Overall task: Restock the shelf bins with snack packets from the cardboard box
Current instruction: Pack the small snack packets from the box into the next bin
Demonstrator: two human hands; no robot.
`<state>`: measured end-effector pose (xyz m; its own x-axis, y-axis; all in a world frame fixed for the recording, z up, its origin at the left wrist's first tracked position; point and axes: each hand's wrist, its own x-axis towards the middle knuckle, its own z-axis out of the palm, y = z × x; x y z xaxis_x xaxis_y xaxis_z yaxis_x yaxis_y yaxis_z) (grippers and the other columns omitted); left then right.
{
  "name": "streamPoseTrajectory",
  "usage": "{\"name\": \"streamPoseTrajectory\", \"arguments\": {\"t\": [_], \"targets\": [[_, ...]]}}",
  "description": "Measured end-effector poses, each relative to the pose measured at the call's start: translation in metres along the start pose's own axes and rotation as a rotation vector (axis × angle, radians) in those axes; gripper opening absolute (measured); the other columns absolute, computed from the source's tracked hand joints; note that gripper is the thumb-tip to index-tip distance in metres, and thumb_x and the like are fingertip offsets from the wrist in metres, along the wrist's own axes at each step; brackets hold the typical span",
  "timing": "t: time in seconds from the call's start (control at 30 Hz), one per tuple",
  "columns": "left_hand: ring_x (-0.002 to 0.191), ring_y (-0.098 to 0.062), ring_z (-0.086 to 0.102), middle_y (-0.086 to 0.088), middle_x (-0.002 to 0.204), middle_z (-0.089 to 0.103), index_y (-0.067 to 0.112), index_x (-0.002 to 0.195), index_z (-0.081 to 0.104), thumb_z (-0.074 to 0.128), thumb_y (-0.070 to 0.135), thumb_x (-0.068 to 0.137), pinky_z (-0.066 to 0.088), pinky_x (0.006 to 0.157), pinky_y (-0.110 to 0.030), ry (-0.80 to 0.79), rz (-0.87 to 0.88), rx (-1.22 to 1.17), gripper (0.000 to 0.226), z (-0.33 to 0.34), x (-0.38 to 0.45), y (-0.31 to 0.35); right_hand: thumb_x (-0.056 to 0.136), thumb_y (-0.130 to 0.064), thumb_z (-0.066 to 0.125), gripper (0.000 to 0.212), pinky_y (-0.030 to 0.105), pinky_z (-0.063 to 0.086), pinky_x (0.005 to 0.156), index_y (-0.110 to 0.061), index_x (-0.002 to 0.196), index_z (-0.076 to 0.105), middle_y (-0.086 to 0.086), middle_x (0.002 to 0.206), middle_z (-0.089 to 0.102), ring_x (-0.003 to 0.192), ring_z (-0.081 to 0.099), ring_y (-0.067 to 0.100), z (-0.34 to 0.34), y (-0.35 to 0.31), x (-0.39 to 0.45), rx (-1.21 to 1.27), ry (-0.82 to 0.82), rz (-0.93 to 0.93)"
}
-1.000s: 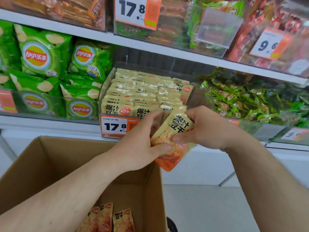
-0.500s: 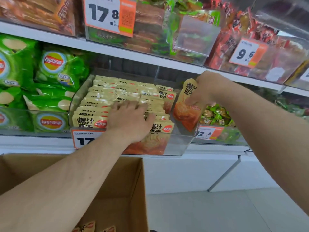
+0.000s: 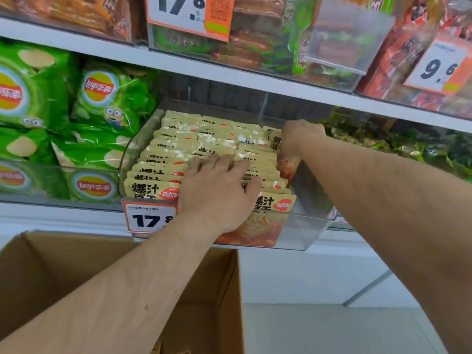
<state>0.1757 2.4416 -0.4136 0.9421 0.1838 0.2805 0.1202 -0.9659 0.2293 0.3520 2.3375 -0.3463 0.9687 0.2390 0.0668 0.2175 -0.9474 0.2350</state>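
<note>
**Slotting one more packet into the right-hand row**

The beige-and-orange snack packet (image 3: 277,143) stands upright at the far right of the clear plastic shelf bin (image 3: 306,233), beside the filed rows of matching packets (image 3: 204,144). The right hand (image 3: 300,135) grasps its top edge, fingers curled over it; the fingertips themselves are hidden. The left hand (image 3: 217,190) lies flat with fingers spread and relaxed, pressing the near rows toward the left, holding nothing. To seat the packet well, the person should probably keep that press steady so the gap on the right stays wide, then push the packet straight down until level with its neighbours. The brown cardboard box (image 3: 222,290) sits open below the shelf, near the person.
</note>
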Motion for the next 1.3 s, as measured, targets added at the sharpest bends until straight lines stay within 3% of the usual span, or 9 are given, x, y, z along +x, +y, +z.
{"name": "streamPoseTrajectory", "arguments": {"t": [0.07, 0.17, 0.37, 0.47, 0.57, 0.7, 1.03, 1.2, 1.3], "targets": [[0.15, -0.019, 0.017, 0.005, 0.161, 0.026, 0.039, 0.152, 0.025, 0.014, 0.058, 0.099, 0.007, 0.122, -0.047, 0.002, 0.005, -0.006, 0.058, 0.0, 0.0, 0.0, 0.082, -0.033, 0.078, 0.045, 0.04, 0.044, 0.085, -0.014, 0.12, 0.062, 0.007, 0.111, 0.066, 0.106, 0.061, 0.028, 0.007, -0.002, 0.005, -0.077, 0.021, -0.02], [0.15, -0.018, 0.016, 0.006, 0.161, 0.025, 0.039, 0.152, 0.025, 0.014, 0.056, 0.098, 0.006, 0.122, -0.046, 0.01, 0.0, -0.013, 0.057, 0.001, -0.001, 0.0, 0.09, -0.019, 0.064, 0.028, 0.037, 0.042, 0.08, -0.014, 0.118, 0.064, 0.007, 0.116, 0.067, 0.108, 0.063, 0.028, 0.014, -0.002, 0.01, -0.185, 0.101, -0.064], [0.15, -0.018, 0.015, 0.006, 0.162, 0.024, 0.039, 0.153, 0.024, 0.016, 0.055, 0.099, 0.004, 0.122, -0.046, 0.017, 0.005, -0.026, 0.057, 0.002, 0.0, -0.001, 0.094, -0.008, 0.053, 0.022, 0.037, 0.044, 0.09, -0.015, 0.107, 0.069, 0.008, 0.11, 0.07, 0.104, 0.065, 0.028, 0.024, -0.005, 0.01, -0.42, 0.248, -0.205], [0.15, -0.019, 0.015, 0.005, 0.162, 0.025, 0.038, 0.152, 0.025, 0.017, 0.055, 0.099, 0.004, 0.122, -0.046, 0.012, 0.005, -0.031, 0.056, 0.002, -0.001, -0.001, 0.094, -0.007, 0.053, 0.021, 0.037, 0.046, 0.087, -0.013, 0.106, 0.068, 0.01, 0.109, 0.07, 0.103, 0.065, 0.029, 0.026, -0.005, 0.008, -0.474, 0.255, -0.253], [0.15, -0.019, 0.015, 0.004, 0.161, 0.025, 0.037, 0.153, 0.025, 0.017, 0.055, 0.1, 0.004, 0.122, -0.046, 0.015, 0.005, -0.036, 0.056, 0.002, -0.001, -0.001, 0.092, -0.005, 0.056, 0.023, 0.038, 0.051, 0.081, -0.01, 0.112, 0.065, 0.014, 0.109, 0.069, 0.1, 0.066, 0.032, 0.026, -0.004, 0.01, -0.42, 0.248, -0.256], [0.15, -0.019, 0.015, 0.004, 0.162, 0.024, 0.037, 0.153, 0.024, 0.017, 0.055, 0.099, 0.003, 0.122, -0.046, 0.006, 0.003, -0.036, 0.057, 0.002, -0.001, -0.001, 0.087, -0.002, 0.062, 0.056, 0.044, 0.05, 0.081, -0.003, 0.138, 0.039, 0.024, 0.126, 0.054, 0.111, 0.059, 0.041, 0.031, -0.003, 0.014, -0.329, 0.213, -0.22], [0.151, -0.019, 0.013, 0.004, 0.162, 0.024, 0.037, 0.153, 0.024, 0.017, 0.056, 0.099, 0.003, 0.122, -0.046, -0.005, 0.007, -0.052, 0.057, 0.0, -0.001, -0.001, 0.08, -0.001, 0.073, 0.066, 0.043, 0.047, 0.07, -0.004, 0.134, 0.036, 0.024, 0.125, 0.049, 0.11, 0.058, 0.042, 0.028, 0.0, 0.007, -0.229, 0.218, -0.172], [0.149, -0.017, 0.02, 0.004, 0.16, 0.03, 0.035, 0.152, 0.031, 0.026, 0.059, 0.098, 0.001, 0.123, -0.044, 0.009, 0.023, -0.163, 0.059, -0.008, -0.004, 0.0, 0.084, -0.002, 0.071, 0.06, 0.042, 0.047, 0.068, -0.004, 0.135, 0.039, 0.022, 0.122, 0.051, 0.106, 0.06, 0.043, 0.008, 0.011, -0.026, -0.169, 0.276, -0.163], [0.136, -0.011, 0.039, 0.005, 0.145, 0.051, 0.023, 0.141, 0.05, 0.048, 0.044, 0.097, 0.004, 0.124, -0.037, 0.184, 0.016, -0.518, 0.048, -0.026, -0.017, -0.002, 0.088, -0.01, 0.066, 0.039, 0.039, 0.044, 0.068, -0.006, 0.122, 0.048, 0.018, 0.115, 0.056, 0.1, 0.06, 0.039, -0.009, 0.012, -0.063, 0.055, 0.38, -0.152]]}}
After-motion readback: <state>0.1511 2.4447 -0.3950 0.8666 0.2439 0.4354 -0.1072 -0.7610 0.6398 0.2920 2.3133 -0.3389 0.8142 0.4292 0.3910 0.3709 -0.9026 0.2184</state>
